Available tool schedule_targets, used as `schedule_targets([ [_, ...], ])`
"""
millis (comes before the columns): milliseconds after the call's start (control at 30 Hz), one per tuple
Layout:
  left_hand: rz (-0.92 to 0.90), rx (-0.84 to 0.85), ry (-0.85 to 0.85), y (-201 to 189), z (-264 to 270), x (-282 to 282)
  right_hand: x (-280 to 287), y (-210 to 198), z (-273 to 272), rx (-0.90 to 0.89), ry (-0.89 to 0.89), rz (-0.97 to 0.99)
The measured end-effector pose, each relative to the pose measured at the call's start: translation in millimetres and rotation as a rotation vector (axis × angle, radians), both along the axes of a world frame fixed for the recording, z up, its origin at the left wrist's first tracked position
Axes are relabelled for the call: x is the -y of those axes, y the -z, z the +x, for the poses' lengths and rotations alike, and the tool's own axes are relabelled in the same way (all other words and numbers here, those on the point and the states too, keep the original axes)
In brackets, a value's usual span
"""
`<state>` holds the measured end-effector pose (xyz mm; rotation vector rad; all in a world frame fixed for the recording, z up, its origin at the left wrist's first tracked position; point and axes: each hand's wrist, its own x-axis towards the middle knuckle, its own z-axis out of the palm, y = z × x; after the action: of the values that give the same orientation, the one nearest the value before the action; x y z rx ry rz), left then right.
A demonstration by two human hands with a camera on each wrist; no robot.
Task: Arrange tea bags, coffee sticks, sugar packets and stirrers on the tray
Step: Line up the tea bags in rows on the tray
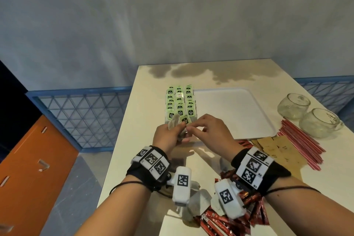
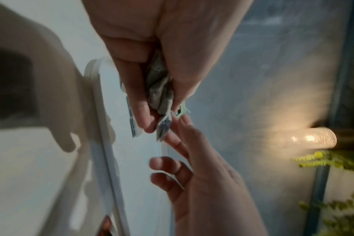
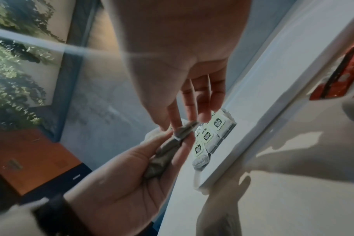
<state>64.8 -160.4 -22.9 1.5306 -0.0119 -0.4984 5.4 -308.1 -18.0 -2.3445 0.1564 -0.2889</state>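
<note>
Nearest on the bench (image 1: 145,101), red coffee sticks (image 1: 254,205) lie heaped. The left hand (image 1: 168,136) has its grip clenched around a few tea bags (image 1: 175,125); the right hand (image 1: 208,130) pinches one of their tags. Beyond, tea bags in rows (image 1: 180,101) fill the tray's (image 1: 239,113) left edge.

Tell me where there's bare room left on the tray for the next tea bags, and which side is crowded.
The tray is bare from the tea bag rows on its left edge across to its right rim near the glass cups. Crowded: the near table edge, with coffee sticks, brown packets and red stirrers. Both hands, left hand and right hand, hover at the tray's near-left corner.
</note>
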Motion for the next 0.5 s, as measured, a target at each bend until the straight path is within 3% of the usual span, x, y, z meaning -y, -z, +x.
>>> schedule_targets([
  [133,0.118,0.035,0.11,-3.6,8.5,-3.6,9.5,-2.5,19.8,0.023,0.042,0.113],
  [267,0.098,-0.051,0.128,-5.3,16.7,-8.8,11.4,-0.3,35.8,-0.102,0.008,0.19],
  [500,-0.112,-0.437,0.105,3.6,38.9,-33.8,19.0,28.2,61.8,-0.24,0.114,0.239],
])
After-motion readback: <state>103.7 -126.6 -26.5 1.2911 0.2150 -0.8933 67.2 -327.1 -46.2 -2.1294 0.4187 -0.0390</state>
